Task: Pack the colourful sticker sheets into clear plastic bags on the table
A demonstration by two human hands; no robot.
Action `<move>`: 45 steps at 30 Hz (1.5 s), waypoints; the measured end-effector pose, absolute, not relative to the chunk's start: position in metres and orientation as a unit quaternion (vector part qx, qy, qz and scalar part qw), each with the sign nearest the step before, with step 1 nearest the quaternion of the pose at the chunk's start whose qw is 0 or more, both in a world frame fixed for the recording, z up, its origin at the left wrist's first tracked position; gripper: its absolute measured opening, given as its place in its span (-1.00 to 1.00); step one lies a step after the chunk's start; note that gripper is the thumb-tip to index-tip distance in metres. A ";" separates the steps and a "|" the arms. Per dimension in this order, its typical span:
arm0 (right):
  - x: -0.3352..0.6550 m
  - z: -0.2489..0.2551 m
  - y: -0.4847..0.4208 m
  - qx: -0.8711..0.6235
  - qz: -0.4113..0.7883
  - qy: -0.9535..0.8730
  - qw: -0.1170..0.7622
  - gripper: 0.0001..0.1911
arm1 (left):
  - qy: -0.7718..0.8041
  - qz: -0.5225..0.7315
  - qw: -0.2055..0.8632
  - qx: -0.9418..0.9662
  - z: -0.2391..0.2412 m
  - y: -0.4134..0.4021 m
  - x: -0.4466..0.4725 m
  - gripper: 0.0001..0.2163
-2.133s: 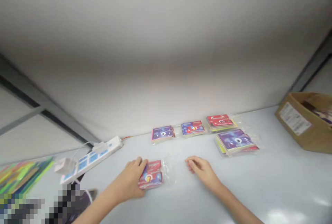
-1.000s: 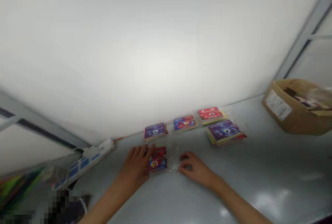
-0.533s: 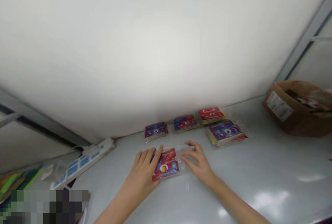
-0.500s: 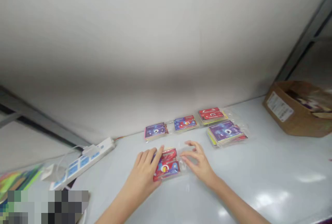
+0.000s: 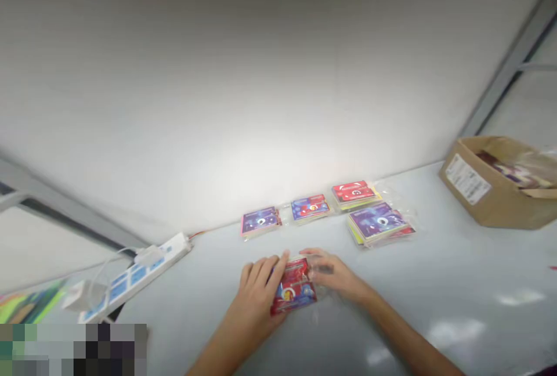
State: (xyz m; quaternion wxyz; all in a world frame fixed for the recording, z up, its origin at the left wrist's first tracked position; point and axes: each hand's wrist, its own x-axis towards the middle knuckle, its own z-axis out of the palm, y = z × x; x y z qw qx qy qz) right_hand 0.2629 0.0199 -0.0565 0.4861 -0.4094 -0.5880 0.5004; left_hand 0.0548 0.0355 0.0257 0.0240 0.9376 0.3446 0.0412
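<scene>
A red and blue card pack (image 5: pixel 293 290) in a clear plastic sleeve lies on the white table (image 5: pixel 435 283) in front of me. My left hand (image 5: pixel 256 295) rests on its left side, fingers laid along the pack and gripping it. My right hand (image 5: pixel 337 277) is at the pack's right end, fingers curled on the clear sleeve. Both hands are slightly blurred.
Along the wall lie a purple pack (image 5: pixel 260 221), a blue pack (image 5: pixel 310 207), a red stack (image 5: pixel 354 193) and a larger purple stack (image 5: pixel 378 223). A cardboard box (image 5: pixel 491 187) stands at the right. A white power strip (image 5: pixel 134 274) lies at the left, coloured sheets (image 5: pixel 26 306) beyond it.
Both hands and the pack have shifted right and nearer to me. My right hand went from resting apart on the table to closing on the sleeve's right end.
</scene>
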 end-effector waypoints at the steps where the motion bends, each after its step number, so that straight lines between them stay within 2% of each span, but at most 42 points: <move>1: 0.265 -0.055 0.020 -0.400 0.511 -0.587 0.484 -0.60 | 0.348 0.038 0.029 0.936 0.026 0.035 0.056 -0.22; 6: 0.270 -0.054 0.019 -0.380 0.558 -0.575 0.461 -0.63 | 0.371 -0.005 0.036 0.928 0.029 0.030 0.068 -0.24; 11: 0.269 -0.059 0.018 -0.401 0.553 -0.544 0.487 -0.65 | 0.384 -0.020 0.025 0.923 0.027 0.026 0.080 -0.26; 17: 0.267 -0.054 0.017 -0.440 0.512 -0.552 0.489 -0.63 | 0.383 0.035 0.062 0.921 0.015 0.028 0.068 -0.26; 23: 0.273 -0.048 0.016 -0.469 0.511 -0.535 0.483 -0.73 | 0.403 0.079 0.041 0.911 -0.001 0.034 0.022 -0.21; 27: 0.289 -0.047 0.019 -0.475 0.586 -0.378 0.537 -0.68 | 0.450 0.096 -0.010 0.888 -0.009 0.043 -0.032 -0.27; 31: 0.298 -0.045 0.019 -0.497 0.593 -0.279 0.570 -0.71 | 0.493 0.081 -0.032 0.866 -0.016 0.051 -0.090 -0.26; 37: 0.268 -0.033 0.015 -0.479 0.648 -0.288 0.517 -0.69 | 0.497 0.088 -0.037 0.862 -0.023 0.053 -0.141 -0.25; 45: 0.220 -0.038 0.017 -0.508 0.654 -0.339 0.448 -0.57 | 0.500 0.035 -0.002 0.865 -0.026 0.055 -0.137 -0.47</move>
